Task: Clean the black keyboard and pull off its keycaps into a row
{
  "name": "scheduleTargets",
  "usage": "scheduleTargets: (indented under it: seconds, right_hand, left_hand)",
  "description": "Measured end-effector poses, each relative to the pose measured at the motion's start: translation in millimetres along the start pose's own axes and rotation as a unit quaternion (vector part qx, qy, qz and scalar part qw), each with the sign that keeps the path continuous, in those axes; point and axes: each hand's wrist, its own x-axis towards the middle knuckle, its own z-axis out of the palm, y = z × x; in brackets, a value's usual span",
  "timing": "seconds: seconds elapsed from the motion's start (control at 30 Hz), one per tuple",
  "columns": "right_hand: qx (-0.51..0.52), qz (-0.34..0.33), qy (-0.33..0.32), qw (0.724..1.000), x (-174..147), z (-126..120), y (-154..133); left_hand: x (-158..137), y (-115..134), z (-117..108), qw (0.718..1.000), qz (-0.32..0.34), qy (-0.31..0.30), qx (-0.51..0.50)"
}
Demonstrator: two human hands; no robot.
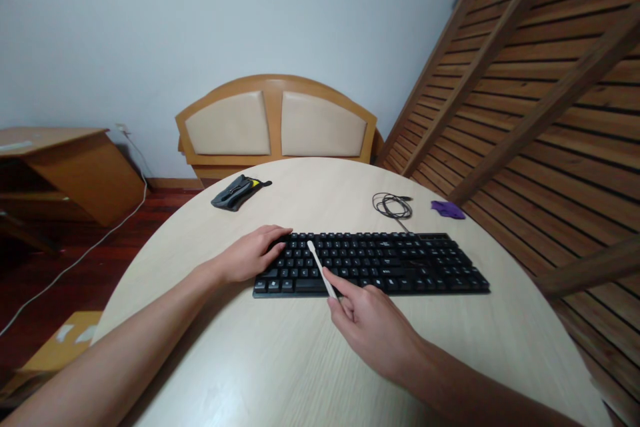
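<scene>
A black computer keyboard (pixel 410 263) lies flat on the round, pale wooden table (pixel 240 360). My left hand (pixel 254 252) grips its upper left corner, the thumb over the keys and the other fingers along the back edge. Between the thumb and fingers of my right hand (pixel 367 320) is a slim white toothbrush (pixel 320 265), held slantwise over the left half of the keys. Its head points away from me, at the upper rows; whether it touches the keys I cannot tell.
Behind the keyboard lie its coiled black cable (pixel 393 205), a purple cloth (pixel 448 209) and a dark grey pouch (pixel 239 192) with a yellow patch. A padded wooden headboard (pixel 274 117) stands beyond the table. Wooden slats (pixel 540 113) lean at the right, and a desk (pixel 75 167) is at the left.
</scene>
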Motion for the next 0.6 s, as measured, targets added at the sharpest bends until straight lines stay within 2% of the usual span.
scheduleTargets:
  seconds: [0.2, 0.43, 0.6]
  right_hand:
    - [-0.006, -0.005, 0.003, 1.0, 6.4, 0.3, 2.1]
    - [0.043, -0.016, -0.013, 0.999, -1.4, 0.1, -0.9]
    - [0.009, -0.022, -0.02, 1.0, -2.8, -2.8, -2.9]
  left_hand:
    - [-0.5, -3.3, 1.6, 1.0, 0.009, 0.007, -0.004]
    - [-0.2, -0.8, 0.8, 1.0, 0.008, 0.006, -0.006]
    - [0.0, -1.9, 1.6, 1.0, 0.008, 0.004, -0.005]
